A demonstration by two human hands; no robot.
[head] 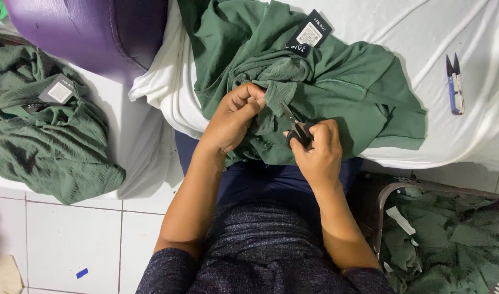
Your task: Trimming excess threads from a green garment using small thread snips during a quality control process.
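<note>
1. Covering the work surface is a white sheet point(478, 32), rumpled, with white floor tiles point(70, 234) below it at the left and a purple cushion point(86, 27) at the top left.
2. Lying on the sheet, the green garment point(358, 92) spills toward the lap; a fold of it is pinched in the left hand point(233, 117), whose fingers are clenched on the cloth.
3. Just right of that pinch, the right hand point(317, 152) grips black scissors point(296, 128), fingers through the handles, blades pointing up-left onto the fold near the left fingertips.
4. The garment is dark green, crinkled, with a black-and-white tag point(309, 34) above both hands.
5. Well right of the fingers lies a blue snipper point(455, 84); far left, a second green garment point(42, 136); lower right, green scraps point(451, 239).
</note>
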